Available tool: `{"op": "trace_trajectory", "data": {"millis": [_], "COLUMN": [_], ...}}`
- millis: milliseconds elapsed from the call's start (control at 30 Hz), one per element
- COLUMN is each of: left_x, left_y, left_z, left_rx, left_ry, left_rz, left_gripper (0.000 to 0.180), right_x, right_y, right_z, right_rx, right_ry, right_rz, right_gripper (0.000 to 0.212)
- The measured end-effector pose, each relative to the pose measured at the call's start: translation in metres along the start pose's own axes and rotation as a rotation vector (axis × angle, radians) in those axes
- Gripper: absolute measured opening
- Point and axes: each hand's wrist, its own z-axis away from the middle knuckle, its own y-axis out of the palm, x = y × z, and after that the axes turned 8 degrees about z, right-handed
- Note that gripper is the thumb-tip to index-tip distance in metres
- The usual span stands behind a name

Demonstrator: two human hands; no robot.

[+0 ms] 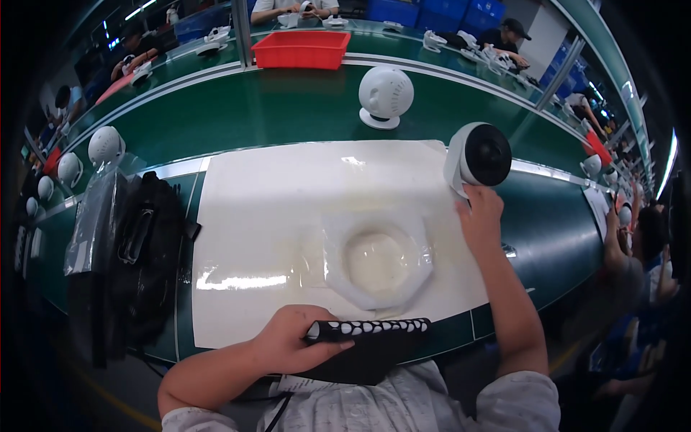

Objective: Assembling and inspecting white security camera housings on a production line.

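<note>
My right hand (481, 214) is closed on the lower part of a white round device with a black face (486, 154), at the far right corner of a white sheet (245, 216). Whether its base touches the table, I cannot tell. Close to my body, my left hand (299, 338) grips a flat black object with a row of white ovals along its edge (381, 328). Its lower part hangs before my shirt, and its kind is unclear. Between my hands, a whitish eight-sided ring (338, 281) lies on the sheet under shiny clear film.
A white ball-shaped device on a foot (386, 93) stands on the green belt (288, 119) beyond the sheet. Farther back is a red bin (302, 50). At left lie a black bag (147, 245) and a clear plastic bag (97, 216). Several people work around.
</note>
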Motion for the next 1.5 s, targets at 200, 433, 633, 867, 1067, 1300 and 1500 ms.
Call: {"op": "trace_trajectory", "data": {"millis": [200, 433, 633, 867, 1067, 1300, 1500], "left_x": [0.000, 0.002, 0.000, -0.005, -0.002, 0.002, 0.000], "left_y": [0.002, 0.003, 0.004, 0.003, 0.001, 0.001, 0.000], "left_z": [0.000, 0.000, 0.000, 0.002, 0.005, 0.006, 0.008], "left_rx": [-0.044, -0.016, -0.019, -0.087, -0.024, -0.043, -0.063], "left_ry": [0.034, 0.147, 0.165, 0.106, 0.116, 0.146, 0.169], "left_rz": [-0.054, -0.022, -0.006, -0.021, -0.048, -0.120, -0.087], "left_gripper": [0.014, 0.014, 0.015, 0.016, 0.010, 0.014, 0.011], "right_x": [0.024, 0.074, 0.111, 0.117, 0.161, 0.178, 0.183], "right_y": [-0.049, -0.145, -0.116, -0.112, -0.134, -0.116, -0.115], "right_z": [-0.008, -0.045, -0.073, -0.024, 0.026, 0.039, 0.045], "right_rx": [-0.164, 0.224, 0.758, -0.187, -0.055, -0.032, -0.227], "right_ry": [-0.124, -0.041, -0.312, -0.362, -0.372, -0.451, -0.342], "right_rz": [-0.037, -0.935, -0.809, -0.545, -0.639, -0.548, -0.731], "right_gripper": [0.018, 0.029, 0.038, 0.034, 0.023, 0.020, 0.022]}}
